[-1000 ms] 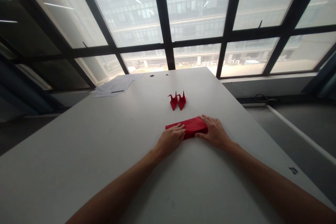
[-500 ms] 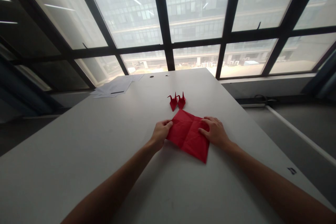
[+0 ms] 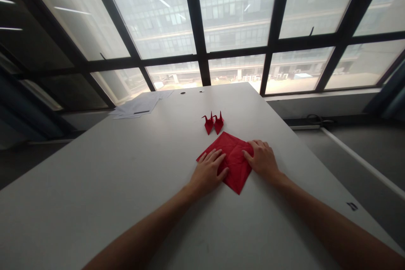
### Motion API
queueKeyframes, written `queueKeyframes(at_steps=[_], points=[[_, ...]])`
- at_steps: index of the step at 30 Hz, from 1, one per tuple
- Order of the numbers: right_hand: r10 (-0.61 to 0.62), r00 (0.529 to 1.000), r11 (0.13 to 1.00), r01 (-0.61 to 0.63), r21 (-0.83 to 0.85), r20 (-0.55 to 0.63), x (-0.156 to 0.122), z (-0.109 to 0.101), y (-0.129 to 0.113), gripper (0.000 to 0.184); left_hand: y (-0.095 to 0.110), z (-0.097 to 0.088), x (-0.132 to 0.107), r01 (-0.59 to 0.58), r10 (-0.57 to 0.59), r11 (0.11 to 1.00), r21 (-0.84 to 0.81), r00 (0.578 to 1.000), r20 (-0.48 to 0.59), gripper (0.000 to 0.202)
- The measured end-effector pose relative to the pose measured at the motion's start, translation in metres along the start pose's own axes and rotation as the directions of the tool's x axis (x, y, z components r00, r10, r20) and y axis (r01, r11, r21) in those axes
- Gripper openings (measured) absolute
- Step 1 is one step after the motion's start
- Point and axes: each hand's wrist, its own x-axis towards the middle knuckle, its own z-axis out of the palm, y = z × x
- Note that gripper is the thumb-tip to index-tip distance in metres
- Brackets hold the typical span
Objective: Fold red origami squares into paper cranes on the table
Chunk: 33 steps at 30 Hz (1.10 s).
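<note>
A square sheet of red paper (image 3: pixel 233 161) lies unfolded and creased on the white table (image 3: pixel 126 177), turned like a diamond. My left hand (image 3: pixel 209 171) rests flat on its left part, fingers spread. My right hand (image 3: pixel 262 158) presses on the sheet's right corner, fingers stretched out. Just beyond the sheet stand two small red paper cranes (image 3: pixel 213 122), side by side and upright.
A few white papers (image 3: pixel 139 104) lie at the table's far left corner, and two small dark dots (image 3: pixel 191 91) sit near the far edge. Large windows with dark frames (image 3: pixel 196 25) stand behind the table. The table's right edge drops to a grey floor (image 3: pixel 363 152).
The red paper was a folded strip a second ago; it has been opened out into a full square. My left hand moved from the sheet's left corner onto its surface.
</note>
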Motion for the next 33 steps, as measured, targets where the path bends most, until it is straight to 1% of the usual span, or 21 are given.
queueKeyframes(at_steps=[3, 5, 7, 10, 11, 13, 15, 17, 19, 21, 22, 23, 25, 26, 27, 28, 29, 30, 31, 32, 33], points=[[0.134, 0.991, 0.99, -0.134, -0.046, 0.004, 0.003, -0.004, 0.003, 0.044, -0.006, 0.0, 0.003, -0.013, 0.014, 0.999, -0.04, 1.0, 0.022, 0.055], [0.217, 0.975, 0.976, -0.217, -0.024, 0.047, 0.007, -0.007, 0.007, 0.048, -0.008, -0.001, 0.005, -0.03, 0.032, 0.997, -0.065, 0.999, 0.033, 0.052], [0.279, 0.953, 0.959, -0.284, 0.021, 0.12, 0.012, -0.011, 0.012, 0.052, -0.008, -0.001, 0.006, -0.049, 0.052, 0.995, -0.085, 0.998, 0.041, 0.048], [0.321, 0.924, 0.935, -0.345, 0.088, 0.208, 0.018, -0.014, 0.019, 0.056, -0.007, -0.001, 0.006, -0.068, 0.074, 0.992, -0.102, 0.996, 0.051, 0.046], [0.328, 0.917, 0.926, -0.36, 0.116, 0.228, 0.019, -0.014, 0.021, 0.055, -0.007, 0.0, 0.006, -0.072, 0.077, 0.992, -0.104, 0.996, 0.054, 0.046], [0.335, 0.908, 0.903, -0.386, 0.19, 0.252, 0.019, -0.014, 0.025, 0.045, -0.007, 0.0, 0.006, -0.076, 0.082, 0.991, -0.106, 0.995, 0.055, 0.046], [0.327, 0.914, 0.878, -0.388, 0.279, 0.241, 0.018, -0.013, 0.027, 0.031, -0.007, 0.0, 0.006, -0.082, 0.088, 0.991, -0.103, 0.995, 0.053, 0.046], [0.303, 0.935, 0.862, -0.351, 0.365, 0.183, 0.018, -0.013, 0.027, 0.022, -0.007, 0.001, 0.006, -0.088, 0.093, 0.991, -0.1, 0.995, 0.047, 0.046], [0.275, 0.956, 0.847, -0.291, 0.445, 0.101, 0.018, -0.015, 0.024, 0.02, -0.008, 0.001, 0.006, -0.093, 0.097, 0.991, -0.096, 0.994, 0.045, 0.047], [0.247, 0.969, 0.808, -0.22, 0.546, 0.025, 0.019, -0.018, 0.018, 0.022, -0.008, 0.001, 0.006, -0.096, 0.1, 0.991, -0.094, 0.994, 0.044, 0.047], [0.235, 0.972, 0.765, -0.185, 0.617, 0.001, 0.019, -0.02, 0.015, 0.024, -0.008, 0.0, 0.006, -0.098, 0.102, 0.991, -0.094, 0.994, 0.042, 0.047], [0.222, 0.975, 0.698, -0.157, 0.698, -0.003, 0.019, -0.021, 0.011, 0.027, -0.008, 0.0, 0.006, -0.102, 0.106, 0.99, -0.097, 0.994, 0.039, 0.047], [0.168, 0.984, 0.506, -0.133, 0.852, 0.054, 0.016, -0.024, 0.003, 0.033, -0.008, 0.001, 0.006, -0.123, 0.127, 0.986, -0.116, 0.991, 0.03, 0.047], [0.121, 0.988, 0.406, -0.134, 0.904, 0.092, 0.014, -0.025, 0.0, 0.037, -0.008, 0.002, 0.006, -0.135, 0.139, 0.981, -0.138, 0.99, 0.018, 0.047], [0.068, 0.99, 0.324, -0.138, 0.936, 0.123, 0.012, -0.026, -0.003, 0.042, -0.008, 0.004, 0.007, -0.136, 0.136, 0.976, -0.17, 0.991, -0.01, 0.048], [0.015, 0.99, 0.269, -0.138, 0.953, 0.139, 0.009, -0.026, -0.006, 0.048, -0.009, 0.005, 0.008, -0.118, 0.107, 0.969, -0.217, 0.992, -0.062, 0.049], [-0.035, 0.99, 0.24, -0.127, 0.963, 0.139, 0.006, -0.025, -0.008, 0.054, -0.01, 0.007, 0.01, -0.082, 0.045, 0.957, -0.277, 0.99, -0.137, 0.049], [-0.078, 0.989, 0.231, -0.107, 0.967, 0.128, 0.003, -0.024, -0.011, 0.06, -0.012, 0.008, 0.012, -0.036, -0.046, 0.937, -0.349, 0.973, -0.225, 0.048], [-0.114, 0.987, 0.243, -0.08, 0.967, 0.111, 0.0, -0.022, -0.013, 0.065, -0.014, 0.008, 0.014, 0.009, -0.158, 0.904, -0.428, 0.936, -0.314, 0.047], [-0.141, 0.985, 0.27, -0.055, 0.961, 0.096, -0.003, -0.02, -0.016, 0.068, -0.017, 0.007, 0.016, 0.037, -0.265, 0.864, -0.502, 0.882, -0.39, 0.046], [-0.157, 0.984, 0.309, -0.033, 0.95, 0.085, -0.005, -0.018, -0.019, 0.07, -0.02, 0.006, 0.018, 0.042, -0.35, 0.827, -0.561, 0.818, -0.456, 0.044]])
